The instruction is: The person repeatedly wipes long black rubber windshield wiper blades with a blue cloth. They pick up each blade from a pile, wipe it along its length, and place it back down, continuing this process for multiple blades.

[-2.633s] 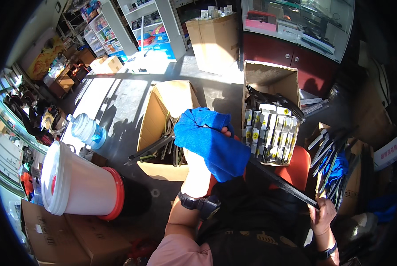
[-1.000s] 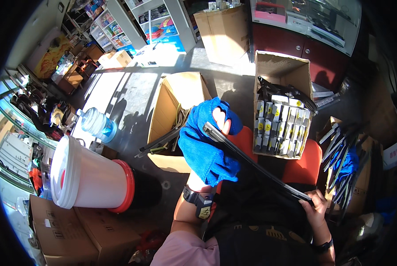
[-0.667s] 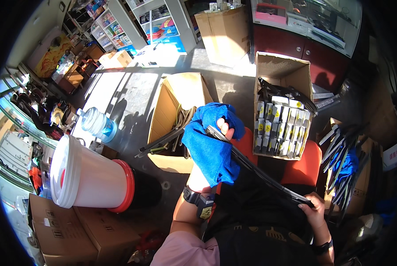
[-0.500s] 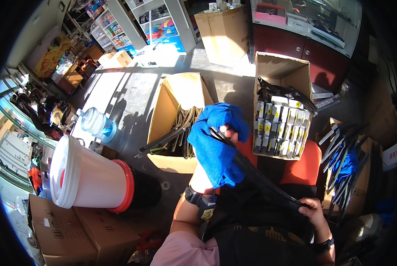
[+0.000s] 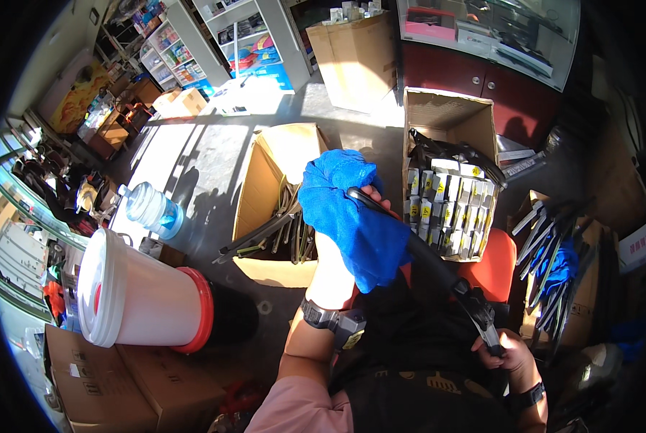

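My left hand (image 5: 378,196) is closed around a blue cloth (image 5: 337,189), its fingertips showing past the cloth beside one end of a black wiper blade (image 5: 432,261). From the cloth the blade slants down to the right across my lap. A bulky joint (image 5: 473,303) sits on it toward the lower end. My right hand (image 5: 509,353) pinches the blade just below that joint, by a grey piece. Part of the cloth hangs down over my left wrist, and the left palm is hidden by it.
A cardboard box (image 5: 283,273) of long strips stands ahead on the left. Another box (image 5: 449,115) holds white packs and black blades. At right lie loose strips (image 5: 550,270) with a blue cloth. A white bucket (image 5: 157,296), a water bottle (image 5: 153,209) and a red seat (image 5: 490,267) are around me.
The wiper blade has turned, so its broad side and joint now show. My left hand and the cloth have shifted slightly left; my right hand grips beside the joint.
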`<state>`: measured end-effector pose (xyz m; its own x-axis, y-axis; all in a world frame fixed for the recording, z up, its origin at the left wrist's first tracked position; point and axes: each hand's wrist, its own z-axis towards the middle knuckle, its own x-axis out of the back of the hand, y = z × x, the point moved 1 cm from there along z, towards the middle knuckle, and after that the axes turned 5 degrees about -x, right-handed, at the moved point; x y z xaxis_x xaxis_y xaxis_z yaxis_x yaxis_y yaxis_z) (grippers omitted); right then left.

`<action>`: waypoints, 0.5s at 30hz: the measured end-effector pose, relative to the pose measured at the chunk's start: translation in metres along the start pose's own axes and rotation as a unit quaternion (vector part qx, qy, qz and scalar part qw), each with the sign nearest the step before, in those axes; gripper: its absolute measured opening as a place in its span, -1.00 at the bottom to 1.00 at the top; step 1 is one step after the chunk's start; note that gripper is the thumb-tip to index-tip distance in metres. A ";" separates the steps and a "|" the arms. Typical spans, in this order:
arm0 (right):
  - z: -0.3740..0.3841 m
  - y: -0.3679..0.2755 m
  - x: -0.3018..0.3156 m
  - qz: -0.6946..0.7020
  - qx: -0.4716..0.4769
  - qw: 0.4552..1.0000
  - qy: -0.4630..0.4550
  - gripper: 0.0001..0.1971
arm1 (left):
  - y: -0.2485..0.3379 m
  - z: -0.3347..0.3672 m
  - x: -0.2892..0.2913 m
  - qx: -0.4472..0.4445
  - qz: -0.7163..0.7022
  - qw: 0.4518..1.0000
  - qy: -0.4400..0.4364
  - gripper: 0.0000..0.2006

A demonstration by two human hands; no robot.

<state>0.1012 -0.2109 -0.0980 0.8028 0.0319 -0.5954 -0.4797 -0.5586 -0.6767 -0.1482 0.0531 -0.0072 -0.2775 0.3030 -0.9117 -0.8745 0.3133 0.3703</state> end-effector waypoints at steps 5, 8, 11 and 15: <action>0.002 0.000 -0.019 -0.112 0.069 0.989 0.061 -0.53 | 0.001 0.006 0.013 -0.094 0.014 0.995 0.027 -0.62; 0.008 0.004 -0.027 -0.158 0.056 0.981 0.101 -0.58 | -0.003 0.015 0.057 -0.047 -0.069 0.996 0.030 -0.56; 0.014 -0.001 -0.033 -0.143 0.039 0.983 0.109 -0.57 | 0.002 0.021 0.031 -0.105 0.014 0.993 0.051 -0.64; 0.014 -0.003 -0.031 -0.114 0.025 0.988 0.098 -0.55 | -0.001 0.025 0.034 -0.070 0.088 0.994 -0.004 -0.67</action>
<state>0.0725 -0.1989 -0.0838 0.9429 -0.0121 -0.3330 -0.2917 -0.5128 -0.8074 -0.1469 0.0856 -0.0346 -0.4280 0.3500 -0.8333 -0.8599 0.1260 0.4946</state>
